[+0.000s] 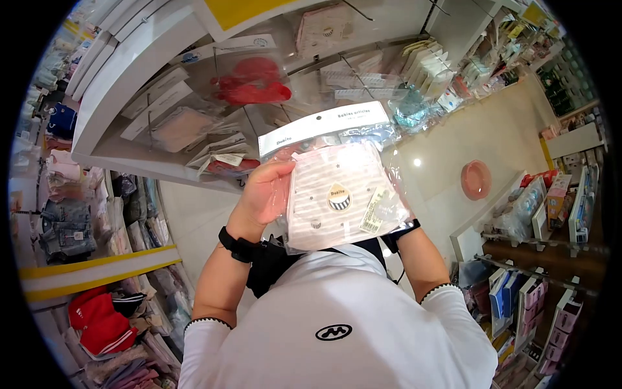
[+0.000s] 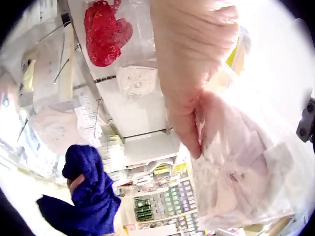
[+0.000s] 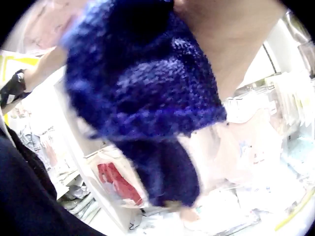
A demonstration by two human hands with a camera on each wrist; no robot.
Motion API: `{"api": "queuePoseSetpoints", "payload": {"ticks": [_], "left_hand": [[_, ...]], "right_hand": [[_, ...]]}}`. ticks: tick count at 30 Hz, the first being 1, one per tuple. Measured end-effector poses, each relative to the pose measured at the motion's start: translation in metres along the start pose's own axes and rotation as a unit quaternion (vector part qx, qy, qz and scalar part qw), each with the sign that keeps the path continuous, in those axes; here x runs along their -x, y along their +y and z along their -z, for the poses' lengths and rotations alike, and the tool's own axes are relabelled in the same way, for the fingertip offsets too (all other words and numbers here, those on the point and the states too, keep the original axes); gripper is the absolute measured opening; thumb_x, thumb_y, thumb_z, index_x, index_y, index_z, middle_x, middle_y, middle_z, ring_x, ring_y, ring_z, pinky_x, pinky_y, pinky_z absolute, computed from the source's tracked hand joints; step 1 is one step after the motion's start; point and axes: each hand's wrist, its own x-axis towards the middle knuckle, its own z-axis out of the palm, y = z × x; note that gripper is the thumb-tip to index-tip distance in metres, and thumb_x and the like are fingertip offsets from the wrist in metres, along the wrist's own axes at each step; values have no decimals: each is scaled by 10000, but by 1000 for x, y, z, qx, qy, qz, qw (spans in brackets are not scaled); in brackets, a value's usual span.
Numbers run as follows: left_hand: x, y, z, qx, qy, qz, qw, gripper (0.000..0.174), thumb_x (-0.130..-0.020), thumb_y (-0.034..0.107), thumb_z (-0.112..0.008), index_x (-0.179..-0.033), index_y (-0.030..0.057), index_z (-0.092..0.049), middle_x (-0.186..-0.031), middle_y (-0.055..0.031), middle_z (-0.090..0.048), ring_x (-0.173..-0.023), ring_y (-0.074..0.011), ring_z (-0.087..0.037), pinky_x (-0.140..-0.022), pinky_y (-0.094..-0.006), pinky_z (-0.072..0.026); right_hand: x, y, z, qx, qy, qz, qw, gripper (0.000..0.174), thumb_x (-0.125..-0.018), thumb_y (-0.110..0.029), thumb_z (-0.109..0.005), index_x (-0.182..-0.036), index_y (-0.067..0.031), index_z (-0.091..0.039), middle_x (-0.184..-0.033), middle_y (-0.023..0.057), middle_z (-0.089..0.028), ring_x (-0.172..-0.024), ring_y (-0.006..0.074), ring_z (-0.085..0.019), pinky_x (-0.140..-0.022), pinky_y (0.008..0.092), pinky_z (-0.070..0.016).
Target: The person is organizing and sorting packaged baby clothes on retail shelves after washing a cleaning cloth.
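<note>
My left hand (image 1: pixel 260 194) grips the left edge of a clear plastic package (image 1: pixel 334 194) holding a folded pink-and-white striped baby cloth. The pack has a white header card, a drop-shaped label and a price sticker. In the left wrist view, thumb and fingers of the left hand (image 2: pixel 194 64) pinch the plastic of the package (image 2: pixel 241 172). A dark blue cloth (image 2: pixel 91 201) is wrapped about my right hand's fingers (image 2: pixel 77 182). Up close in the right wrist view, the blue cloth (image 3: pixel 147 93) covers most of the right hand (image 3: pixel 216 34). The head view hides that hand behind the package.
Ahead, a curved white shelf (image 1: pixel 107 97) carries hanging packs, including a red item (image 1: pixel 253 81). Clothes racks with a red garment (image 1: pixel 100 321) stand at left. Boxed goods (image 1: pixel 512 295) hang at right. A pink round stool (image 1: pixel 476 179) stands on the floor.
</note>
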Motion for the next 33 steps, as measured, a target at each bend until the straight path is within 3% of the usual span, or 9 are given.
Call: {"api": "queuePoseSetpoints", "payload": {"ticks": [8, 9, 19, 20, 22, 25, 28, 29, 33], "left_hand": [[-20, -25, 45, -125, 79, 38, 988, 319, -843, 33, -445, -1152, -46, -437, -1099, -141, -535, -998, -206, -545, -890, -318, -426], [-18, -21, 40, -127, 60, 42, 989, 316, -843, 34, -448, -1149, -48, -438, -1100, -142, -534, -997, -204, -545, -887, -317, -428], [-9, -27, 69, -199, 137, 22, 970, 318, -846, 38, -475, -1159, -18, -457, -1060, -105, -560, -964, -166, -554, -862, -300, -446], [-7, -26, 76, -214, 159, 14, 964, 322, -845, 36, -475, -1162, -18, -456, -1065, -104, -558, -968, -165, -551, -866, -301, -443], [-4, -22, 71, -219, 136, -3, 966, 343, -844, 33, -460, -1179, -30, -426, -1079, -112, -545, -983, -175, -543, -862, -296, -437], [1, -16, 52, -203, 104, -17, 974, 395, -826, 2, -438, -1215, -36, -389, -1113, -119, -526, -1019, -189, -525, -880, -299, -418], [4, -16, 51, -213, 96, -11, 972, 467, -788, -42, -411, -1252, -29, -357, -1155, -126, -504, -1067, -205, -500, -916, -313, -392], [4, -18, 51, -222, 96, -4, 970, 494, -775, -57, -402, -1264, -26, -347, -1170, -128, -497, -1084, -211, -491, -929, -319, -382], [-5, -31, 27, -229, 76, 26, 970, 567, -719, -90, -392, -1278, -12, -346, -1210, -133, -471, -1107, -226, -474, -951, -322, -359]], "right_hand": [[24, 13, -60, -38, -69, -93, 993, 403, -884, -280, -464, -1184, -13, -483, -1111, 117, -570, -958, 215, -585, -835, 334, -482], [42, 14, -78, 58, -88, 50, 993, 372, -875, -270, -480, -1143, -15, -517, -1055, 121, -595, -894, 217, -607, -792, 319, -499], [47, 5, -43, -130, -40, -83, 987, 319, -888, -254, -486, -1090, -17, -558, -1005, 118, -620, -865, 202, -611, -787, 296, -487], [53, 2, -44, -158, -157, -53, 974, 330, -906, -219, -450, -1143, 1, -517, -1104, 131, -577, -980, 210, -570, -877, 301, -445], [57, 7, -19, 52, -4, 164, 985, 362, -914, -197, -422, -1201, 20, -462, -1198, 147, -511, -1091, 221, -501, -949, 326, -393], [86, -27, -48, -39, -273, 188, 943, 390, -930, -169, -349, -1277, 8, -368, -1282, 132, -434, -1142, 239, -453, -999, 372, -339], [93, -58, -47, -19, -230, 222, 947, 419, -935, -247, -335, -1326, -97, -331, -1298, 109, -429, -1149, 238, -454, -951, 367, -391], [94, -70, -54, -11, -112, 197, 974, 451, -921, -297, -379, -1339, -139, -317, -1251, 82, -479, -1085, 215, -503, -893, 328, -431], [77, -59, -90, 287, 3, 260, 922, 412, -842, -179, -555, -1231, -75, -467, -1155, 52, -509, -1027, 162, -501, -884, 271, -398]]}}
